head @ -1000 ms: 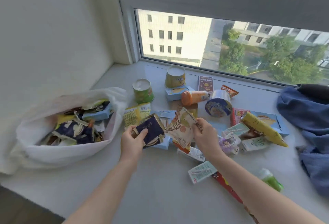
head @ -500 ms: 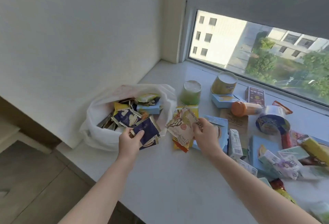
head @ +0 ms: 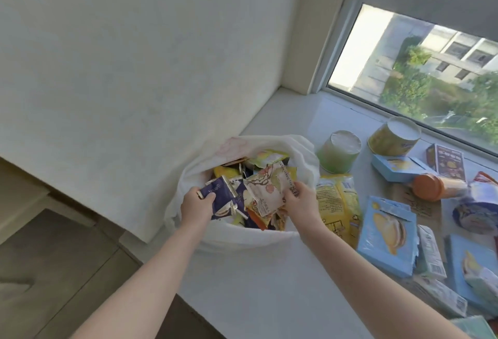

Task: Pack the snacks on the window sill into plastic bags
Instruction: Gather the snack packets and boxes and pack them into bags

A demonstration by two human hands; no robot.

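A white plastic bag (head: 244,236) stands open at the sill's left end, filled with several snack packets. My left hand (head: 194,207) grips a dark purple packet (head: 221,198) over the bag's mouth. My right hand (head: 299,204) holds a beige packet with a floral print (head: 265,190), also above the bag's opening. To the right on the sill lie a yellow packet (head: 336,204), a light blue box (head: 386,235), a green cup (head: 338,151) and a yellow tub (head: 392,136).
The white window sill (head: 269,284) ends at a front edge with wooden floor (head: 54,271) below on the left. A wall (head: 134,69) rises behind the bag. More boxes, an orange bottle (head: 431,186) and a foil-lidded tub (head: 478,209) crowd the right side.
Both hands carried their packets leftward from the snack pile to above the open bag. The view turned left with them.
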